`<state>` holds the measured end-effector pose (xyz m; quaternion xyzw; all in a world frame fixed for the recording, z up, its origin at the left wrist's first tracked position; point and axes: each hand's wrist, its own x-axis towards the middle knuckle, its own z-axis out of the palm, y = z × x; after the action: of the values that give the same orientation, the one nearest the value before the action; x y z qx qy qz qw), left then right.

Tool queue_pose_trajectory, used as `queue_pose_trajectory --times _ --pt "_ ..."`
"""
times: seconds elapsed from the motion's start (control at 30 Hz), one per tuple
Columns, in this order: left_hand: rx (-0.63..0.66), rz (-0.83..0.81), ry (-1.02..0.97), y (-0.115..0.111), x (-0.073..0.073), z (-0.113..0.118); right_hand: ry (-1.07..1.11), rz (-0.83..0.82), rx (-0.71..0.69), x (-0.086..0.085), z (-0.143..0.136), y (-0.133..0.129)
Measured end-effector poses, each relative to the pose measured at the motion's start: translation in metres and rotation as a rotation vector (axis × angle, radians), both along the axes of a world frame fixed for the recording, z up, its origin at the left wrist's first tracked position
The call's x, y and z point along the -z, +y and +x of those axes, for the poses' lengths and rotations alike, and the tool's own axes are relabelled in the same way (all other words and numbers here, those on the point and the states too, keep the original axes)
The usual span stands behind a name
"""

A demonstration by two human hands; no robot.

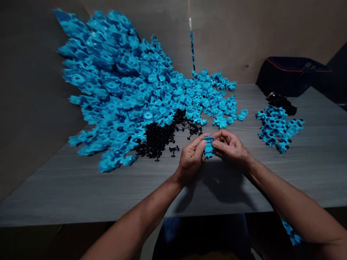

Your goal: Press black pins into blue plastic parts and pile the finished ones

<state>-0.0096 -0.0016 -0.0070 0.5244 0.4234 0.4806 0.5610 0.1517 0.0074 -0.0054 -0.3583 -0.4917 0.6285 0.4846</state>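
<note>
Between my two hands, above the table's front half, is a blue plastic toy car body (pixel 208 147), its hollow underside facing me. Black wheels show at its lower end. My left hand (pixel 192 153) pinches the car's left side with the thumb on top. On the other side, my right hand (pixel 230 146) has its thumb and fingertips closed at the car's upper right edge. Whether the right fingers also hold a small wheel axle is hidden. Just left of my hands lies a heap of black wheel axles (pixel 159 139), with a few loose ones nearby.
A large pile of blue car bodies (pixel 116 79) leans against the back and left walls. One blue body (pixel 242 115) lies apart. At right sits a group of blue cars with black wheels (pixel 279 126), near a dark crumpled item (pixel 282 102) and a dark bag (pixel 287 76).
</note>
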Motion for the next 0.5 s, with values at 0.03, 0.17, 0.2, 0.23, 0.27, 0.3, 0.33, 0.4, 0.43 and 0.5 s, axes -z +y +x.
queue_pose_trajectory --times 0.03,0.17,0.2,0.23,0.27,0.3,0.33,0.4,0.43,0.5 --pt "0.014 -0.010 -0.024 0.001 0.000 0.000 0.002 -0.004 0.003 0.001 0.000 0.001" --pt "0.116 -0.092 -0.196 0.010 0.004 0.000 0.023 -0.010 -0.033 0.006 0.003 0.007" --pt "0.137 -0.106 -0.237 0.012 0.005 0.000 0.022 0.000 -0.040 0.007 0.004 0.008" --pt "0.153 -0.114 -0.270 0.014 0.006 0.000 0.007 0.021 -0.037 0.007 0.005 0.009" --pt "0.164 -0.122 -0.297 0.015 0.007 0.000 -0.025 0.054 -0.019 0.008 0.007 0.010" --pt "0.174 -0.135 -0.319 0.017 0.008 0.000 -0.076 0.101 0.010 0.008 0.008 0.011" --pt "0.179 -0.154 -0.338 0.017 0.010 0.000 -0.147 0.164 0.046 0.008 0.009 0.011" --pt "0.175 -0.196 -0.361 0.018 0.012 -0.001 -0.333 0.328 0.104 0.009 0.011 0.012" --pt "0.168 -0.212 -0.364 0.018 0.013 -0.001 -0.426 0.413 0.118 0.008 0.012 0.012" --pt "0.155 -0.224 -0.366 0.018 0.013 0.000 -0.580 0.553 0.112 0.006 0.015 0.012"
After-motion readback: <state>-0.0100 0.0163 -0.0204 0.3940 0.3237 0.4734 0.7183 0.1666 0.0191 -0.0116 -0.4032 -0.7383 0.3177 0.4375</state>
